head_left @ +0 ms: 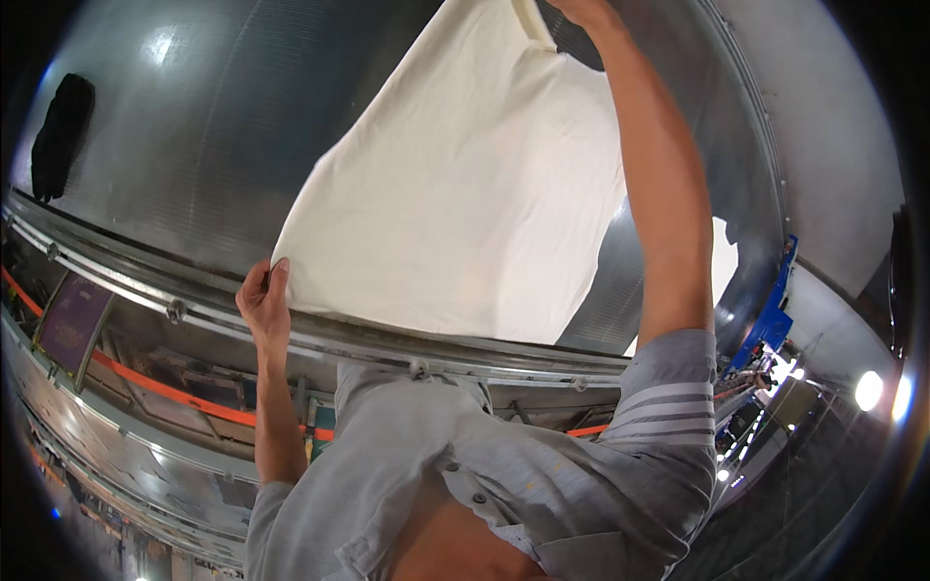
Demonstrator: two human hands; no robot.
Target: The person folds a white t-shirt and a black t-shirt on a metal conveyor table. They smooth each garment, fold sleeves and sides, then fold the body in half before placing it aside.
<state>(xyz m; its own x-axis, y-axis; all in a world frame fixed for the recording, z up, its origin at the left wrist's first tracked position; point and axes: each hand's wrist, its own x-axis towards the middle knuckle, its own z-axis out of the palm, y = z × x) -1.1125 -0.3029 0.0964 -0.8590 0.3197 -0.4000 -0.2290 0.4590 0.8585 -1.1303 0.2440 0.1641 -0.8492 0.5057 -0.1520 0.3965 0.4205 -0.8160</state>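
Observation:
A cream cloth panel (446,194), looking like part of a garment, lies spread over a grey table surface (262,107). My left hand (264,298) is closed, pinching the panel's near left corner at the table edge between thumb and fingers. Reaching far over the cloth, my right hand (584,10) is at the top of the view, beside a curved edge of the panel. The picture's border cuts off its fingertips, so its grip is hidden. My right forearm covers some of the panel's right side.
A black folded item (63,137) lies at the far left of the table. Past my right arm is another white piece (724,257). A metal rail (418,370) runs along the near edge. Orange bars (213,407) and a purple panel (73,324) sit lower left; a blue part (770,310) is at right.

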